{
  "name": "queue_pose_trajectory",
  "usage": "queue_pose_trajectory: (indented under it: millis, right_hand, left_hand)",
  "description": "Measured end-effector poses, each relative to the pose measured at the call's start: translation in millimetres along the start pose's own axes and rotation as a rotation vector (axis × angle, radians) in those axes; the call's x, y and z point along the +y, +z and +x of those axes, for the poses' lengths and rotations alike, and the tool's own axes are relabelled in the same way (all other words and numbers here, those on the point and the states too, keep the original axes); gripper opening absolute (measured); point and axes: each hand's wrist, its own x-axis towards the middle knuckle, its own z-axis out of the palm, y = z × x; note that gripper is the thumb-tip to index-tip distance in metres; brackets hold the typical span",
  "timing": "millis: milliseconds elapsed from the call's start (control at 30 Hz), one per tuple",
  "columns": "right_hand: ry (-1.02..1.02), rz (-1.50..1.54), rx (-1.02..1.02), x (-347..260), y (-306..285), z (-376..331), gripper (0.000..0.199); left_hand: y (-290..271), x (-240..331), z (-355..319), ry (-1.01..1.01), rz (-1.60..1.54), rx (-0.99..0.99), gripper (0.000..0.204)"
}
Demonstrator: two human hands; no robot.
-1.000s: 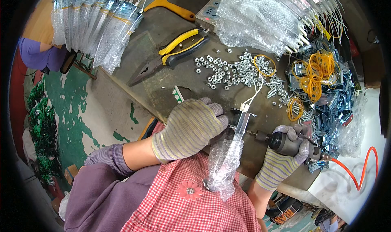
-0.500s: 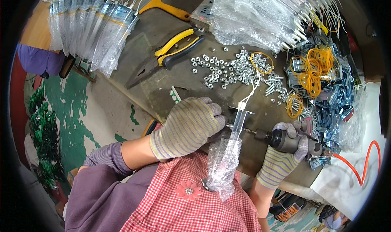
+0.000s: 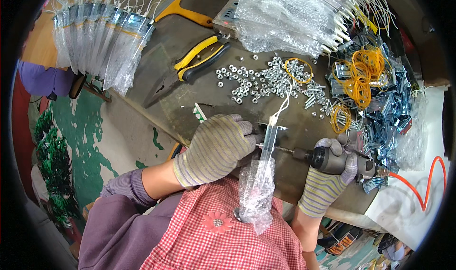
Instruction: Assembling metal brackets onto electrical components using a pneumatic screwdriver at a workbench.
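Driver (image 3: 327,160), dark and fed by an orange hose (image 3: 424,207), sits clamped in the gloved right hand (image 3: 323,187), its bit toward a shiny strip (image 3: 269,144) at the bench's (image 3: 213,97) near edge. The gloved left hand (image 3: 216,149) curls at the strip's other side; what its fingers pinch is hidden. White wires (image 3: 284,101) reach loose nuts (image 3: 276,75). Brackets (image 3: 392,108) and rubber bands (image 3: 362,82) crowd the right edge; pliers (image 3: 197,51) lie toward the left edge, wrapped strips (image 3: 285,21) at the far edge.

Driver (image 3: 321,160) right of bagged part (image 3: 257,189), nuts (image 3: 275,75) behind on workbench (image 3: 301,130), pliers (image 3: 179,75) left of nuts, brackets (image 3: 390,109) right
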Motion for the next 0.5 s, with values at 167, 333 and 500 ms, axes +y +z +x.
queue_pose_trajectory:
  millis: [167, 333, 500]
  right_hand:
    - [-0.017, -0.027, -0.014, 0.2, -0.3, 0.9, 0.054]
    - [-0.048, -0.058, -0.011, -0.4, 1.2, 0.9, 0.054]
    - [-0.041, -0.056, -0.002, 2.4, 1.3, 1.0, 0.043]
  left_hand:
    - [-12.4, 0.1, 3.3, 0.008, -0.050, -0.046, 0.022]
    - [-59.7, 14.4, 12.0, -0.787, -1.011, -0.263, 0.031]
    - [-25.6, 22.9, 18.1, -0.441, -0.753, -0.203, 0.051]
